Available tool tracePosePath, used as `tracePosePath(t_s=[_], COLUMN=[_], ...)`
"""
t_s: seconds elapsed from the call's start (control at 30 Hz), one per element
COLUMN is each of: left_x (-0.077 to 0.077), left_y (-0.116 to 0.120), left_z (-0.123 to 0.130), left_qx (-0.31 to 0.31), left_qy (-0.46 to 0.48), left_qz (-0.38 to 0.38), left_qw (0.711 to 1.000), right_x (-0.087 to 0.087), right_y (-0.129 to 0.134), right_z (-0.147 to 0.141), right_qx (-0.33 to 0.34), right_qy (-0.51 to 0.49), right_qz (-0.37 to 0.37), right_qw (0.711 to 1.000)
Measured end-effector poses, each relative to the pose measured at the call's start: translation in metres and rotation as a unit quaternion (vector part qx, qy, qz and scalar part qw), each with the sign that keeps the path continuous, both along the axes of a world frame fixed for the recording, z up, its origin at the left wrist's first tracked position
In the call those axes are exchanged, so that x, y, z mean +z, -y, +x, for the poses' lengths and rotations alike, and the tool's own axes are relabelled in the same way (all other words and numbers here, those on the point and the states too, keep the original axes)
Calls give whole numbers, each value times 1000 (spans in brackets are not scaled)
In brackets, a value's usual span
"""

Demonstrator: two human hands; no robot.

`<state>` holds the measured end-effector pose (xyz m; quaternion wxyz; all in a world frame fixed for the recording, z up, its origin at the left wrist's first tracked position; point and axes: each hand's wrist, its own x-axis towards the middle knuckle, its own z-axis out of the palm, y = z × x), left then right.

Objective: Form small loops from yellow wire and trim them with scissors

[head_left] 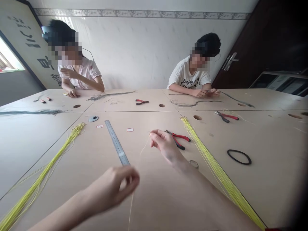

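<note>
My left hand [117, 186], slightly blurred, is closed in a pinch low in the middle of the view. A thin pale yellow cord [130, 211] hangs from its fingertips down past the bottom of the view. Farther out, my right hand [162, 142] pinches a fine pale cord [144, 149], whose loose part slants down to the left. Whether both lengths belong to one cord I cannot tell. A steel ruler [116, 142] lies just beyond my left hand, its near end hidden behind it. Red-handled pliers [179, 139] rest beside my right hand.
Bundles of yellow cords lie at left [48, 170] and right [216, 170]. A black ring [239, 157], more pliers [226, 117], a small metal ring [193, 164] and a grey disc [93, 118] are on the table. Two people [80, 73] [190, 75] sit opposite, near dark wires [110, 95].
</note>
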<state>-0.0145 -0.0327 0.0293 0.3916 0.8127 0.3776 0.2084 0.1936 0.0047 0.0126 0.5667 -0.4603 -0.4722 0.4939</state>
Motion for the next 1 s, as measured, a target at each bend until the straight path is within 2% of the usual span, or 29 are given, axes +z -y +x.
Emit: tracePosePath(t_s=[0.1, 0.17, 0.33, 0.43, 0.53, 0.6, 0.67, 0.77, 1.0], left_x=[-4, -13, -35, -40, -44, -45, -46, -44, -37], left_y=[-35, -44, -37, -36, -39, -40, -40, -37, -35], left_z=[32, 44, 42, 38, 37, 37, 36, 36, 36], left_qx=[60, 76, 82, 96, 115, 110, 88, 63, 90], left_qy=[77, 120, 216, 278, 335, 354, 353, 324, 280], left_qz=[-78, -114, -216, -296, -376, -401, -406, -400, -367], left_qw=[992, 983, 949, 909, 856, 838, 839, 855, 883], right_x=[-1, -6, -15, -15, -16, -18, -20, -21, -23], right_y=[5, 10, 21, 25, 27, 28, 29, 30, 31], right_z=[-9, -8, -4, -8, -12, -15, -17, -18, -18], right_qx=[25, 31, 55, 70, 69, 61, 50, 45, 61], right_qy=[28, 42, 72, 76, 78, 79, 81, 84, 102], right_qz=[9, 6, -7, -12, -21, -26, -29, -33, -42], right_qw=[999, 999, 996, 995, 994, 995, 995, 995, 992])
